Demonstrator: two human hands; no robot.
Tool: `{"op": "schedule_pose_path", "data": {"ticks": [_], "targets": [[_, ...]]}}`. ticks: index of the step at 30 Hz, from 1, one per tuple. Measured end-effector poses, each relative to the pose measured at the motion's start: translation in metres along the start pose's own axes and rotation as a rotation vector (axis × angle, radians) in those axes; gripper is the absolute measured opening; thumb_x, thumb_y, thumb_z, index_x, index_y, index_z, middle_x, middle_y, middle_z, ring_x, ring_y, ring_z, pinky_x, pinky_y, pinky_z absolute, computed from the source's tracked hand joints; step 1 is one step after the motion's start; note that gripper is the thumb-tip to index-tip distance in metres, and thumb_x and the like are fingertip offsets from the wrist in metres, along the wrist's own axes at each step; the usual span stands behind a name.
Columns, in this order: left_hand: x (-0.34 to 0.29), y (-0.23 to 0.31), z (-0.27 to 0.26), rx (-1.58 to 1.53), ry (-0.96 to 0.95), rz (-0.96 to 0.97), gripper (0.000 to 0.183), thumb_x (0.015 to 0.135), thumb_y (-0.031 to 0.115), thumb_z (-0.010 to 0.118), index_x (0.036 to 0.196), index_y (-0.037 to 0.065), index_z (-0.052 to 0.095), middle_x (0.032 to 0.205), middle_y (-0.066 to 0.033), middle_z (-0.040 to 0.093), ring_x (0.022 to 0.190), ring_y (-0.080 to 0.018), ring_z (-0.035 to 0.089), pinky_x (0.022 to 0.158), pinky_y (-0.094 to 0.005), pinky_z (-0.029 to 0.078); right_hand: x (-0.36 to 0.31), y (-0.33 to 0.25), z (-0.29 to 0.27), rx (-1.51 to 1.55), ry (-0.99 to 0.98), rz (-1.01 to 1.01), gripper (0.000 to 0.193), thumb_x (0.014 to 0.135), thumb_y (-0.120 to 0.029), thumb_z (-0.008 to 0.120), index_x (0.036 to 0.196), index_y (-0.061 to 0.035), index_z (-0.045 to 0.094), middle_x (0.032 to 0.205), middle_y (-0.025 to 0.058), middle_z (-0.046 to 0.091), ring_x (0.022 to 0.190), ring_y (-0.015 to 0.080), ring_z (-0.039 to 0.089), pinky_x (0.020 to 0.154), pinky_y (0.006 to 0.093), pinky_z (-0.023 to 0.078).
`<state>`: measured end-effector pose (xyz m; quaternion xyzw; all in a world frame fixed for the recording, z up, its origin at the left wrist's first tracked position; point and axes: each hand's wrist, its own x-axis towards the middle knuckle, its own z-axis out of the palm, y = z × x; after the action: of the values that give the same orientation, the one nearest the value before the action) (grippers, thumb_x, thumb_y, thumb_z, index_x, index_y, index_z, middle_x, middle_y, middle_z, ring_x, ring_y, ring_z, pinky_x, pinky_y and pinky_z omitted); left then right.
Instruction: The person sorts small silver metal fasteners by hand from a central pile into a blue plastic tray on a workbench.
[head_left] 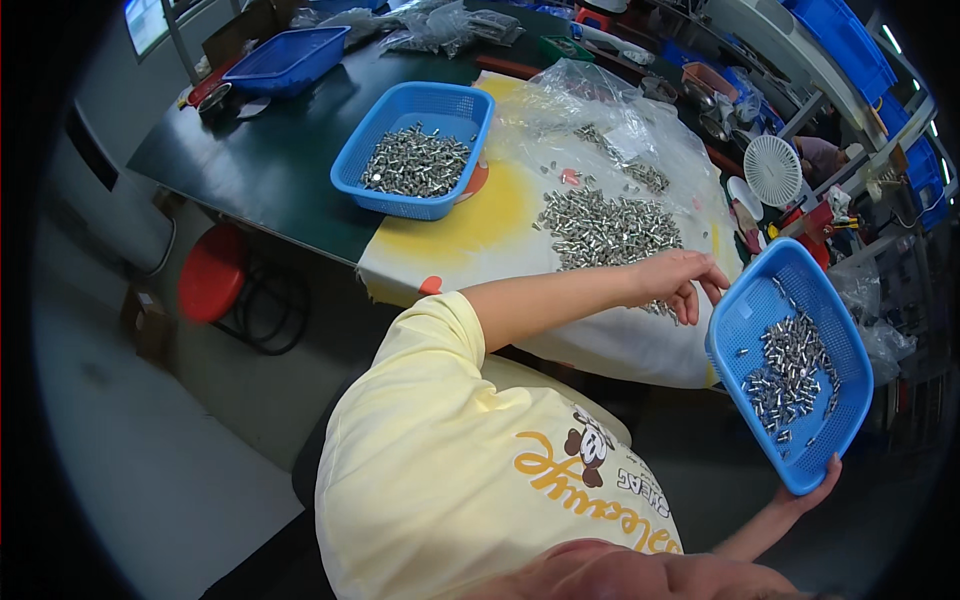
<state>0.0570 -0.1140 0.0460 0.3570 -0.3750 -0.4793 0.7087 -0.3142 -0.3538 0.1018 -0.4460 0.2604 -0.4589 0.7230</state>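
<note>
A blue perforated plastic basket is at my right, tilted, with a heap of small shiny metal cylindrical parts inside. My right hand grips its near end, with the thumb on the rim. My left hand is at the basket's left side, its fingers loosely bent and apart; I cannot tell whether the fingertips touch the rim. Beneath and beyond the left hand, a pile of similar metal parts lies on a white and yellow cloth.
Farther left, a second blue basket holds more metal parts. Clear plastic sheeting covers the cloth's far side, with parts on it. A dark blue tray stands on the green table. A red stool is at left; a white fan is at right.
</note>
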Motion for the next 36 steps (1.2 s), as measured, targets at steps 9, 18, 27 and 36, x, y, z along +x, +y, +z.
{"op": "schedule_pose_path", "data": {"ticks": [9,18,27,36], "targets": [[-0.045,-0.019,-0.090,1.122,0.510,0.611,0.016,0.092,0.010,0.056,0.105,0.001,0.060,0.098,-0.0168,0.060,0.097,-0.0349,0.060,0.086,-0.0418,0.050,0.093,0.068,0.274,0.015,-0.705,0.090,0.039,0.093,-0.024,0.053,0.124,0.0012,0.052,0.121,0.0151,0.061,0.106,0.0274,0.062,0.093,0.0421,0.050],[-0.040,-0.013,-0.102,1.053,0.579,0.711,0.007,0.086,0.009,0.058,0.088,0.002,0.055,0.088,-0.0144,0.057,0.086,-0.0358,0.059,0.076,-0.0464,0.049,-0.004,0.154,0.488,-0.236,-1.007,-0.253,0.074,0.084,-0.027,0.062,0.146,0.0003,0.033,0.134,0.0168,0.049,0.121,0.0271,0.053,0.101,0.0398,0.047],[-0.045,0.000,-0.093,0.913,0.628,0.566,0.008,0.083,0.006,0.056,0.089,0.002,0.058,0.095,-0.0169,0.061,0.090,-0.0386,0.059,0.078,-0.0490,0.047,-0.064,0.172,0.523,-0.238,-1.518,-0.647,0.102,0.073,-0.030,0.073,0.152,-0.0014,0.016,0.139,0.0254,0.044,0.127,0.0322,0.049,0.103,0.0449,0.043],[-0.035,-0.009,-0.097,0.964,0.729,0.672,0.009,0.083,0.006,0.057,0.091,0.002,0.059,0.099,-0.0177,0.061,0.094,-0.0393,0.058,0.082,-0.0494,0.047,-0.066,0.167,0.505,-0.314,-1.580,-1.109,0.101,0.073,-0.020,0.073,0.151,0.0000,0.012,0.147,0.0304,0.032,0.132,0.0392,0.043,0.110,0.0495,0.034]]}}
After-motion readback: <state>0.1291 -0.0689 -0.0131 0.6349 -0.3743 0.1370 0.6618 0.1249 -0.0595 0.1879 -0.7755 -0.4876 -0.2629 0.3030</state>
